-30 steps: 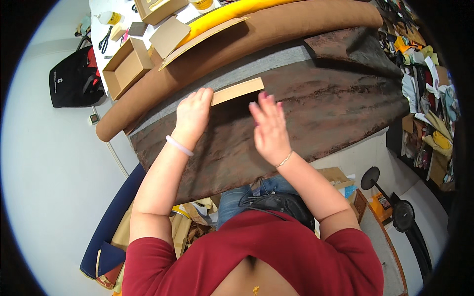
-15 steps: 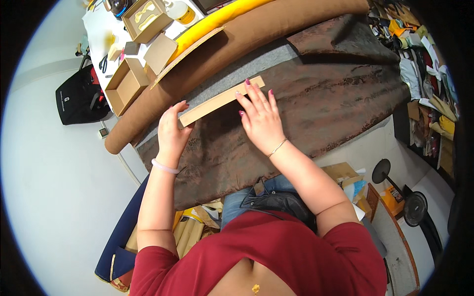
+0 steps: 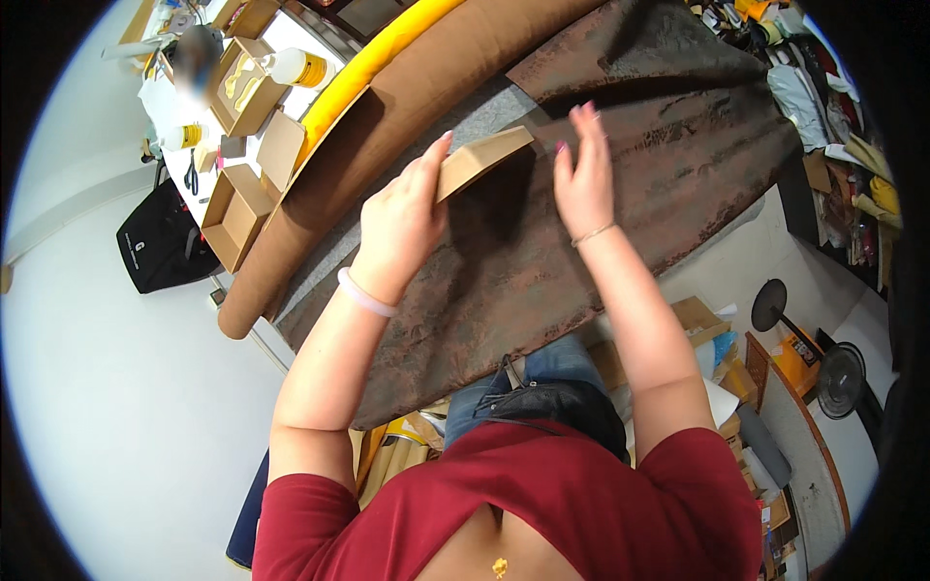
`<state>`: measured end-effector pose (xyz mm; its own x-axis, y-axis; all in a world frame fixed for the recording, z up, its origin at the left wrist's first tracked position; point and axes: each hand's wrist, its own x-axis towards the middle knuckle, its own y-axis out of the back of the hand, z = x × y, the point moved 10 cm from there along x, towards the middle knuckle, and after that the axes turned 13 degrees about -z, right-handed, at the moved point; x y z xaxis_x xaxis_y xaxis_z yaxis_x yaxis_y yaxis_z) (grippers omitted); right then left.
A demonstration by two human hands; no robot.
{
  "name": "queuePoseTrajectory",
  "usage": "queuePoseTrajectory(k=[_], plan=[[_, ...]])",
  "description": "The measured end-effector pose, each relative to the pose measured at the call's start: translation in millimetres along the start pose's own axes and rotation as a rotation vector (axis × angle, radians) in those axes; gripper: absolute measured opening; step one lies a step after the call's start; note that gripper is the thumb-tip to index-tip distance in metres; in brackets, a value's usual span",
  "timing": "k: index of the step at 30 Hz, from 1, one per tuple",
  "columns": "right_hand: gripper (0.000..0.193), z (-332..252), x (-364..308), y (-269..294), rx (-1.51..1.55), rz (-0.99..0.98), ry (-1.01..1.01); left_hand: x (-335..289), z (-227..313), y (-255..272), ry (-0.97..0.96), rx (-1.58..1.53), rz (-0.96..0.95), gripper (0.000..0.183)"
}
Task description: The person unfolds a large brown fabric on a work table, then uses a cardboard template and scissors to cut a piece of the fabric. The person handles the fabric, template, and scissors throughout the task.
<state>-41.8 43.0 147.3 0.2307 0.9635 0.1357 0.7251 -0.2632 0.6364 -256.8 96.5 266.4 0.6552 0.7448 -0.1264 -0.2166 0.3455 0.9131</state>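
Observation:
My left hand [image 3: 402, 218] grips the near left end of a shallow tan cardboard box [image 3: 484, 160], held tilted above the dark mottled brown sheet of material [image 3: 484, 281]. Only narrow outer faces of the box show; its inside is hidden. My right hand [image 3: 586, 174] is off the box, a short way to its right, with thumb and fingers apart and nothing in it. Its fingertips are slightly smeared by motion.
Behind the sheet lie a thick brown roll [image 3: 407, 136] and a yellow roll [image 3: 387, 48]. At the far left, a white table holds an open cardboard box [image 3: 234, 215], scissors [image 3: 192, 178] and a glue bottle [image 3: 302, 68]. Piled scraps [image 3: 848, 107] fill the far right.
The box has tilted and swung in my left hand, which moved right and up. My right hand has let go of the box and moved away to the right. The view has shifted.

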Motion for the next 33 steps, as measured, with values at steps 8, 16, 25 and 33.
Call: queuePoseTrajectory(k=[8,16,25,33], plan=[[0.059,66,102,59,-0.414,0.162,-0.086,44,46,-30,-0.004,0.197,-0.106,0.051],[0.05,50,52,68,-0.042,0.237,0.026,59,44,-36,0.026,0.18,-0.167,0.051],[0.021,3,-113,-76,0.379,-0.321,-0.316,65,42,-31,-0.019,0.159,-0.14,0.05],[0.019,-194,-250,-268,0.396,-0.951,0.136,73,31,-35,-0.163,0.147,-0.119,0.022]])
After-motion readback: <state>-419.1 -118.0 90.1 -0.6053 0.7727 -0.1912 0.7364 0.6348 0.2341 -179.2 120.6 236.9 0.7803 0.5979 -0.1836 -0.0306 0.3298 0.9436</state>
